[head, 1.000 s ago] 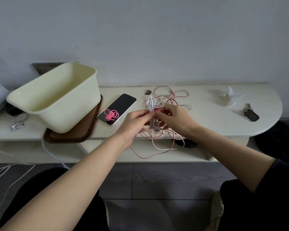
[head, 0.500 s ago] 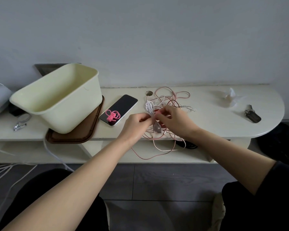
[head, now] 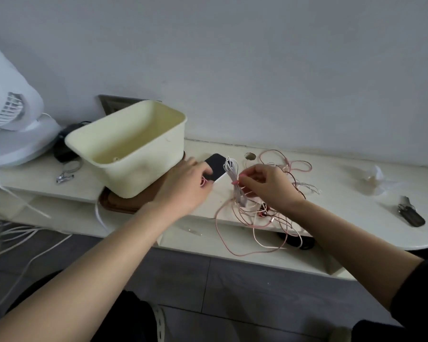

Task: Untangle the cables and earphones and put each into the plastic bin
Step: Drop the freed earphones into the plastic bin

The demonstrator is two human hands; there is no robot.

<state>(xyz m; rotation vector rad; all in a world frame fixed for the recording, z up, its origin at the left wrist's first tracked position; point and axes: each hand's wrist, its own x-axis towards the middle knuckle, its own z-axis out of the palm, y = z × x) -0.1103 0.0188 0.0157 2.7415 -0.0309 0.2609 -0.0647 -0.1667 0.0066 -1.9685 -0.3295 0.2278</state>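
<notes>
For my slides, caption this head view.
Right hand pinches a bundled white cable; left hand on the phone beside the bin.

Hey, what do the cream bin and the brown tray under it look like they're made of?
The bin looks like molded plastic, cream, with a smooth, slightly glossy wall and rounded rim. The tray beneath looks like brown plastic or lacquered wood; its soft sheen leaves that open.

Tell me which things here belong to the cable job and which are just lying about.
Job: white cable bundle, pinched by the right hand; pink-and-white tangle; plastic bin; pink tie under the left hand, probably.
Lying about: phone; fan; brown tray under the bin; metal clip; crumpled wrapper; key fob.
</notes>
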